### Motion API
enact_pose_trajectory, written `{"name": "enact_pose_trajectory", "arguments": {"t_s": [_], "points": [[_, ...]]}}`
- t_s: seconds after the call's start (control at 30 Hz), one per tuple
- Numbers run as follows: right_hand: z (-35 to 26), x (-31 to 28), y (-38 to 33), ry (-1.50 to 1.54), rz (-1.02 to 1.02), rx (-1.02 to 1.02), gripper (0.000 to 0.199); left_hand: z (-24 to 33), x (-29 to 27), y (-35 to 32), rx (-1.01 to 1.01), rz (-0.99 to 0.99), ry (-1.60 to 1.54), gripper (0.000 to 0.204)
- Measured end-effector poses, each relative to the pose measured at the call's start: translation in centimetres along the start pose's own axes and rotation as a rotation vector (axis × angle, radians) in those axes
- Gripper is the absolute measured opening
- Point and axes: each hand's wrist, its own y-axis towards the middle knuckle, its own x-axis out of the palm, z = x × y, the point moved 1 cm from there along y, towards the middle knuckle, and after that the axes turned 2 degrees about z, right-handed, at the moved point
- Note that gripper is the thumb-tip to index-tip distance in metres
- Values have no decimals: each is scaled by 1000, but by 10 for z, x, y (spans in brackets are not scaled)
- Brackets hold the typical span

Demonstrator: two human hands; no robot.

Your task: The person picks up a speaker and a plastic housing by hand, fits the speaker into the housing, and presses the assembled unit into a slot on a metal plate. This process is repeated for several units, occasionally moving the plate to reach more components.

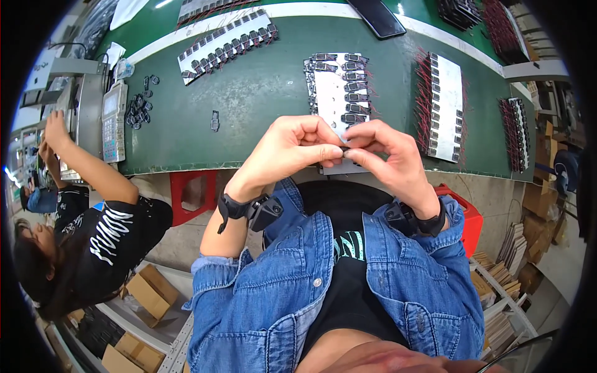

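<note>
My left hand (291, 148) and my right hand (393, 160) meet at the near edge of the green table. Between their pinched thumbs and fingers is a small black part (346, 150), mostly hidden by the fingertips. Just beyond them lies a white board (329, 93) with small black rectangular modules (356, 87) along both long sides. The near end of that board is partly covered by my hands.
White boards with black modules lie left (227, 43) and right (445, 105), the right one with red wires. A loose module (215, 120), a pile of black parts (138, 112), a keypad device (114, 124) and a phone (377, 17) are on the table. A co-worker (106, 230) sits left.
</note>
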Motion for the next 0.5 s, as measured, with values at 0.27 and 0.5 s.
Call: {"name": "enact_pose_trajectory", "arguments": {"t_s": [0.27,0.5], "points": [[-14,-36,-17,-73,401,1,22,3,-27,51,165,444,146,14],[-15,-104,-48,-384,573,110,18,3,-33,77,77,505,284,22]]}}
